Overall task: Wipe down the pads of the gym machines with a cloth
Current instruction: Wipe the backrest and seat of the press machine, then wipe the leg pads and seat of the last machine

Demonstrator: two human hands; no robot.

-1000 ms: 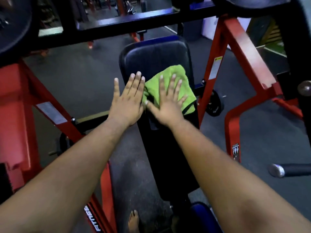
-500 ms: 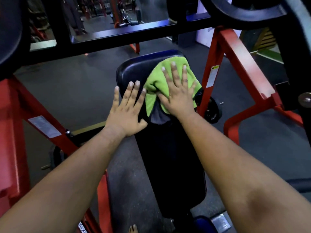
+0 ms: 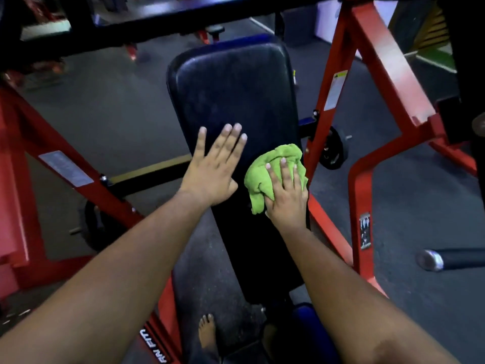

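Red painted steel frame [image 3: 372,82] of the machine fills both sides of the picture, over dark rubber floor [image 3: 110,106]. Long black vinyl back pad [image 3: 233,95] runs up the centre, tilted away. Left hand [image 3: 212,169], fingers straight and spread, lies flat on the pad's left edge at mid-frame. Right hand [image 3: 284,193] presses a bunched lime-green microfibre cloth [image 3: 273,166] against the pad's right edge, just right of centre; fingers curl slightly over the fabric. Bare foot [image 3: 207,334] at bottom centre.

Judgement: wipe in progress on the pad's middle section. To do it well: flatten the bunched cloth for wider contact, keep even palm pressure, overlap the strokes and cover both side edges. Left hand should brace only, clear of the stroke path.
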